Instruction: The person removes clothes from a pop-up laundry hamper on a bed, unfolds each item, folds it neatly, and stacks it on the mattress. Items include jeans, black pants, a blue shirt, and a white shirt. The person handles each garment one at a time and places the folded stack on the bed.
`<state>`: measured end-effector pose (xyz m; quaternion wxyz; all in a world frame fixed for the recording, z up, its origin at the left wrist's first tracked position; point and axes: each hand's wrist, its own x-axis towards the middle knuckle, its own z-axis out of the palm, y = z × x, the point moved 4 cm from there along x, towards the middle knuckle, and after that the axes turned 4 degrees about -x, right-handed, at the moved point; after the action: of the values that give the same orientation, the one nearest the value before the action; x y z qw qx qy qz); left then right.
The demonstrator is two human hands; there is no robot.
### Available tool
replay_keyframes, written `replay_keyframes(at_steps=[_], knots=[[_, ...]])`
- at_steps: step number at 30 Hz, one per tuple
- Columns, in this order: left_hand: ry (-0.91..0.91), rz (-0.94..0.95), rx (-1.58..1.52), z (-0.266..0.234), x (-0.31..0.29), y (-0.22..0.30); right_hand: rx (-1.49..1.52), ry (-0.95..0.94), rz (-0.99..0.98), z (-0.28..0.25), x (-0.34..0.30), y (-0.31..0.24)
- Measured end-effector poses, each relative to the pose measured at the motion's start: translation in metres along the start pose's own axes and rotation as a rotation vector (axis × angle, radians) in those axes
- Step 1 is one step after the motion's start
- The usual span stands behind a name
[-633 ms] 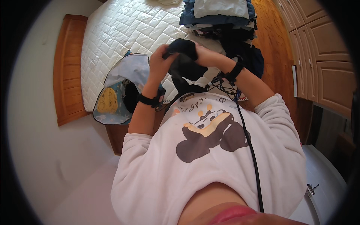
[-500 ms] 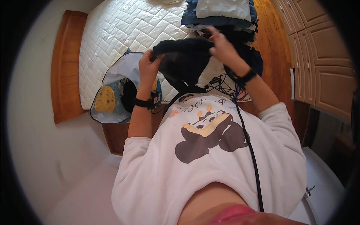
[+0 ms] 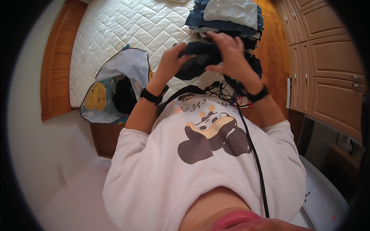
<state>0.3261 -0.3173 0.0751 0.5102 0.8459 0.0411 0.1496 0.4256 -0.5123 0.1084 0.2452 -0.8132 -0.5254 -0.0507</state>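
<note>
A bundled piece of black cloth [image 3: 198, 63], its kind of garment not visible, hangs over the mattress in front of my chest. My left hand [image 3: 171, 63] is closed on its left edge, thumb toward the middle. At its right side, my right hand [image 3: 235, 57] is spread with thumb and fingers apart, slightly blurred; whether it touches the cloth is hard to see. Beyond the right hand rises a stack of folded clothes [image 3: 231, 17], white and blue on top. Left of my left wrist, an unzipped patterned storage bag [image 3: 94, 98] holds dark cloth.
The white quilted mattress [image 3: 127, 27] lies ahead, with a wooden headboard [image 3: 61, 57] at the left. Tangled black cables [image 3: 219, 90] lie close to my body, one running up my shirt. Wooden cabinets [image 3: 335, 57] line the right side beside the wood floor [image 3: 275, 50].
The cloth, stretched out wide before, is now gathered smaller. My left hand has moved right, toward the right hand, whose fingers have spread apart. The view has shifted slightly.
</note>
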Motion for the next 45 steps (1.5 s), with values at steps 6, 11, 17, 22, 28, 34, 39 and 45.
replay_keyframes(at_steps=[6, 11, 17, 22, 28, 34, 39, 45], knots=[[0.008, 0.074, -0.123, -0.025, 0.0, 0.013, 0.242, -0.089, 0.307, 0.045, 0.024, 0.011], [-0.221, 0.376, 0.053, -0.027, -0.009, 0.023, 0.401, -0.2, 0.069, 0.053, 0.029, -0.009], [-0.076, 0.391, 0.262, -0.038, -0.003, 0.011, 0.448, -0.387, -0.035, 0.061, 0.045, -0.033], [-0.227, 0.19, 0.11, -0.041, 0.016, -0.008, 0.421, -0.128, -0.021, 0.036, 0.039, -0.015], [-0.053, 0.171, -0.053, -0.072, 0.046, -0.001, 0.032, -0.111, 0.268, -0.016, 0.012, 0.015], [-0.202, 0.422, -0.194, -0.064, 0.061, 0.03, -0.319, -0.021, 0.22, -0.051, 0.015, -0.005], [-0.226, 0.476, -0.209, -0.036, 0.052, 0.029, -0.11, -0.006, 0.052, -0.008, 0.025, -0.039], [0.028, 0.327, -0.28, -0.056, 0.038, -0.01, 0.192, 0.03, 0.285, 0.004, 0.046, -0.037]])
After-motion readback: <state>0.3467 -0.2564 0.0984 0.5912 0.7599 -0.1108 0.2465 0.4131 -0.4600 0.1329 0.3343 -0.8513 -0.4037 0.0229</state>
